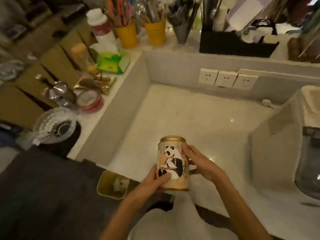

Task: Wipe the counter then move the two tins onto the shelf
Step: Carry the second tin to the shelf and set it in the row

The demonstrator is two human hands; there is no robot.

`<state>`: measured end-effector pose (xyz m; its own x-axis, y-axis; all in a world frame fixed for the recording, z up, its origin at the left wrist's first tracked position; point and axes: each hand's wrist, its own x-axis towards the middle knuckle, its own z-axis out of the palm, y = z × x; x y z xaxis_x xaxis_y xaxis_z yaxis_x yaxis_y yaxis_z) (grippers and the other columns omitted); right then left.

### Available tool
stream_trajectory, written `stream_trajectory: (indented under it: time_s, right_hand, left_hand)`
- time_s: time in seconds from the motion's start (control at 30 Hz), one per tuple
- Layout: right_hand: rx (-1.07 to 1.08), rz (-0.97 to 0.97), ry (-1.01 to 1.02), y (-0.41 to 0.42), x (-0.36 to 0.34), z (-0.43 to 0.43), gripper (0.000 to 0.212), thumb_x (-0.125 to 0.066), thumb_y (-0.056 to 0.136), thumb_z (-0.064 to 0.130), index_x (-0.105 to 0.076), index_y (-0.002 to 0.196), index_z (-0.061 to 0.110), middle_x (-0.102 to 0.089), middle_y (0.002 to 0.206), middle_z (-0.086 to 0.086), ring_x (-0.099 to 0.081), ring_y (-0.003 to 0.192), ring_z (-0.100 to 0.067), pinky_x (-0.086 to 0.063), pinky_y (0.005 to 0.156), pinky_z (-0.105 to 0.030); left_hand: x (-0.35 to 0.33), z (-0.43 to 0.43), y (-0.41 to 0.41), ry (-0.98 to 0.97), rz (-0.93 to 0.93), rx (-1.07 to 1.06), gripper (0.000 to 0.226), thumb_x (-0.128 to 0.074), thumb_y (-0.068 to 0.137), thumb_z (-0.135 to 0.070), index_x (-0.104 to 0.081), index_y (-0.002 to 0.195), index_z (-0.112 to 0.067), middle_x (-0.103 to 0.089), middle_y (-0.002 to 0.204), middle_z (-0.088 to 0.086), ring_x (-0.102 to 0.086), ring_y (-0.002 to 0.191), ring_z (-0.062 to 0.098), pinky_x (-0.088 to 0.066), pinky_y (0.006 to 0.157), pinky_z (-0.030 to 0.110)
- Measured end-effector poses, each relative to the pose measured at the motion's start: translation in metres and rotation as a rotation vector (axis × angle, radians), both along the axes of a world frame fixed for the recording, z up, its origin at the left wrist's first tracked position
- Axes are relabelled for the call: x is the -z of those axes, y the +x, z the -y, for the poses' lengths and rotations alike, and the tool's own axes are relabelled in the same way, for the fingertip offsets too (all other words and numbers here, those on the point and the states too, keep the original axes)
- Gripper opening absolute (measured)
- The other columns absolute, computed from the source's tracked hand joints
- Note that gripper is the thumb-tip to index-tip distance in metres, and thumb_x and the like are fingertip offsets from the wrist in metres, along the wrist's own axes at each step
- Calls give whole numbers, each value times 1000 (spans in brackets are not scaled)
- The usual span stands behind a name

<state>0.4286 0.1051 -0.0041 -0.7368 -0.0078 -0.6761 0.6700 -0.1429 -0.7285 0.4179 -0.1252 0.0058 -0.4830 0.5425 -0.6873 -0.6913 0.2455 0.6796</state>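
A gold tin with a panda picture is held upright above the front of the pale counter. My left hand grips its lower left side, thumb across the front. My right hand wraps its right side. Behind my right palm a bit of a metal object pokes out; I cannot tell what it is. The raised shelf runs along the left and back of the counter. No second tin and no cloth show clearly.
The left shelf carries a green tissue pack, a tape roll, a glass bowl and yellow pen cups. Wall sockets sit on the back wall. A glass jar stands at the right. A gold bin is below the counter edge.
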Motion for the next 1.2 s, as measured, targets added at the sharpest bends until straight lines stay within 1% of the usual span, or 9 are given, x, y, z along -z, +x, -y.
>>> stream_trajectory:
  time_s: [0.17,0.33,0.5,0.6,0.73,0.87,1.0,1.1,1.2]
  right_hand:
    - [-109,56,-253,72,30,68,97,-58,67,85,-33,148,37,-58,140,-7,-60,125,-31,-50,101,-54]
    - [-227,144,-214,140,62,127,91,-58,72,82,-42,146,31,-65,134,-5,-63,122,-25,-47,106,-53]
    - [-300,220,-160,191,78,176,96,-68,64,82,-37,145,37,-67,129,-3,-68,113,-24,-53,99,-52]
    - [-384,238,-161,202,75,209,102,-71,60,82,-33,145,41,-64,131,-4,-68,114,-26,-54,97,-54]
    - [-606,145,-75,197,59,271,103,-66,58,86,-30,145,43,-63,127,1,-68,108,-18,-62,71,-33]
    - [-899,6,-60,198,30,380,100,-64,62,85,-34,145,38,-65,129,1,-68,110,-17,-59,85,-35]
    - [-1218,-112,-171,236,-15,534,78,-62,73,78,-41,138,41,-71,120,3,-73,104,-14,-60,86,-37]
    - [-1488,-236,-324,291,-69,653,70,-62,74,77,-46,133,43,-72,121,4,-71,109,-13,-57,92,-38]
    - [-1728,-402,-537,359,-144,754,68,-62,80,70,-41,139,43,-69,126,5,-67,117,-16,-57,95,-38]
  left_hand:
    - [4,54,100,-40,11,-160,78,-80,81,-40,-34,144,-42,-63,135,-2,-60,124,23,-45,108,50]
    - [13,90,202,-124,113,-268,85,-77,77,-49,-24,144,-46,-61,135,-8,-63,119,13,-50,103,38]
    - [18,128,267,-135,167,-426,66,-70,88,-40,-29,138,-49,-63,130,-11,-66,113,11,-54,90,27]
    - [17,154,294,-96,159,-596,64,-74,83,-43,-34,133,-50,-66,126,-9,-69,109,14,-58,89,30]
    - [17,188,320,-125,51,-758,97,-81,74,-48,-16,146,-42,-54,129,-16,-61,114,7,-56,85,21]
    - [3,257,357,-173,-87,-1017,99,-84,72,-46,-15,143,-43,-55,126,-19,-64,104,-4,-55,72,12]
    - [-40,350,423,-252,-237,-1367,100,-83,72,-44,-15,145,-36,-55,130,-10,-63,110,-3,-56,77,15]
    - [-88,418,489,-395,-405,-1591,97,-83,70,-50,-12,136,-54,-53,129,-24,-60,113,-7,-56,80,14]
    - [-144,469,552,-641,-552,-1795,94,-80,66,-61,-11,129,-69,-51,125,-39,-57,117,-9,-54,93,19]
